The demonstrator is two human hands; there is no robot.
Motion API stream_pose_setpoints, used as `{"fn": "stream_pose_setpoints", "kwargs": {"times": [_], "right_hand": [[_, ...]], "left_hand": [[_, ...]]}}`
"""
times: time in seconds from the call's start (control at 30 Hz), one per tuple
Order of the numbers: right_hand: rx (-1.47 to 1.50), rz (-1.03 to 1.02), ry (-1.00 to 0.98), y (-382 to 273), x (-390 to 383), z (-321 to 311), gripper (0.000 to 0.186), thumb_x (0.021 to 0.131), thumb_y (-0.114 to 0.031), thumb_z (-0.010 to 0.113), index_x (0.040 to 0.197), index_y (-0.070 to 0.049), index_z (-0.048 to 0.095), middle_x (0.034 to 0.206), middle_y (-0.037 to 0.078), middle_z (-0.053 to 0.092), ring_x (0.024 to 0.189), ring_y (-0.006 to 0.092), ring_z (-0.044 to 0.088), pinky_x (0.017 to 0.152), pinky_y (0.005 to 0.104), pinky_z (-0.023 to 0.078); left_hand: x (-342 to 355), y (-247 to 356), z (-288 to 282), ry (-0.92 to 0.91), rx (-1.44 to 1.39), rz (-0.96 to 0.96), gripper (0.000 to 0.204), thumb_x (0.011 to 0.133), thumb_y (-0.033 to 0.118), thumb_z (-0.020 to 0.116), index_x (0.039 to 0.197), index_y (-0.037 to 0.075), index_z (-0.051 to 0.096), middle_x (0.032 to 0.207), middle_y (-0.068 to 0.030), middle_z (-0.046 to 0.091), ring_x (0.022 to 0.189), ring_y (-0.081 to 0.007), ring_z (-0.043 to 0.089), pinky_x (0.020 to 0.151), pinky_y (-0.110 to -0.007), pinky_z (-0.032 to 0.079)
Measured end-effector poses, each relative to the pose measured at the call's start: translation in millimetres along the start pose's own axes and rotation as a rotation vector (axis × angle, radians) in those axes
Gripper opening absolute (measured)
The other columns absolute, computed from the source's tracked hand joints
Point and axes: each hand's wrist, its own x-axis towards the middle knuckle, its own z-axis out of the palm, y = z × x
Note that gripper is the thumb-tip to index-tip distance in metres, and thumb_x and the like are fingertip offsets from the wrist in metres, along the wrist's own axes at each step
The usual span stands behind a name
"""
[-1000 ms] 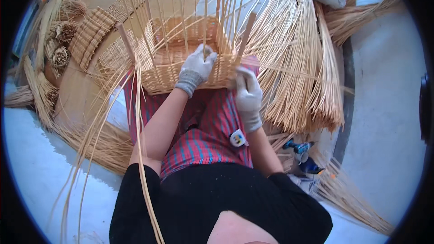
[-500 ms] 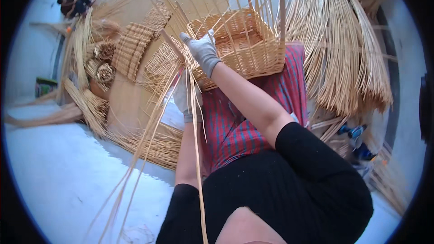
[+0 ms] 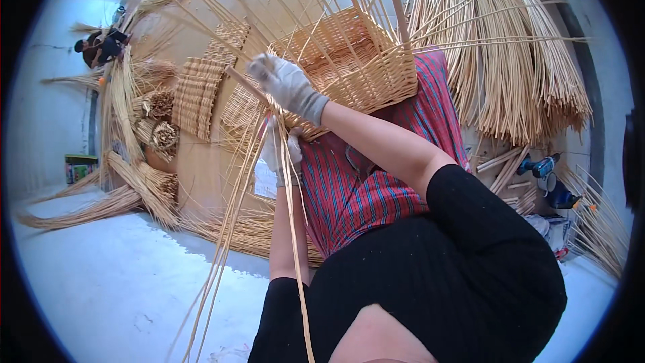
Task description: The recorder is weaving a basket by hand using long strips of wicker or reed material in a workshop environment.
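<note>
A rectangular wicker basket [image 3: 366, 91] rests tilted on the striped red and blue cloth [image 3: 376, 188] over my lap. Long rods rise from its walls, and wooden stakes stand at corners. My right hand [image 3: 287, 86], in a pale glove, is at the near left corner by a wooden stake [image 3: 245, 83]. Its fingers are curled and blurred, seemingly round a thin wicker rod. Below, my gloved left hand [image 3: 275, 151] grips the basket's lower corner, its fingers partly hidden behind loose wicker strands [image 3: 290, 205] that hang towards me.
Large bundles of wicker rods [image 3: 500, 60] lie at the right. Woven panels [image 3: 199, 97] and tied bundles [image 3: 161, 134] sit left on the board [image 3: 198, 178]. A blue power drill [image 3: 539, 165] lies at lower right. Another person [image 3: 101, 47] is at the far left.
My right hand has shifted slightly left and its fingers have curled in. The view has tilted a little; rods above the basket lean further left. My left hand stays at the corner.
</note>
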Motion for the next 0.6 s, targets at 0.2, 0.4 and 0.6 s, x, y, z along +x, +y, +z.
{"fn": "stream_pose_setpoints", "kwargs": {"times": [0.2,0.4,0.6], "right_hand": [[0.033,-0.496,0.108,-27,-29,-17,0.053,0.106,-0.051,0.06,0.111,0.001,0.067,0.111,0.014,0.073,0.105,0.0223,0.07,0.093,0.0332,0.057],[0.306,0.221,-0.086,24,-66,-120,0.043,0.114,-0.042,0.049,0.089,-0.008,0.055,0.078,0.003,0.053,0.067,0.0129,0.052,0.06,0.0338,0.049],[0.354,0.284,0.025,16,-64,-159,0.035,0.113,-0.037,0.053,0.111,-0.005,0.067,0.094,0.007,0.07,0.094,0.0223,0.074,0.086,0.0383,0.063]], "left_hand": [[4,-13,10,-0.114,-0.06,-0.119,0.064,0.076,0.029,0.092,0.129,0.01,0.062,0.088,-0.0107,0.069,0.073,-0.0293,0.067,0.068,-0.047,0.055],[15,21,-20,-0.215,0.035,-0.18,0.052,0.077,0.033,0.093,0.115,0.007,0.068,0.084,-0.0124,0.069,0.074,-0.0351,0.067,0.074,-0.046,0.056],[17,65,-17,0.11,-0.375,0.209,0.043,0.102,0.008,0.061,0.144,0.017,0.063,0.1,-0.0138,0.075,0.075,-0.023,0.071,0.063,-0.042,0.054]]}}
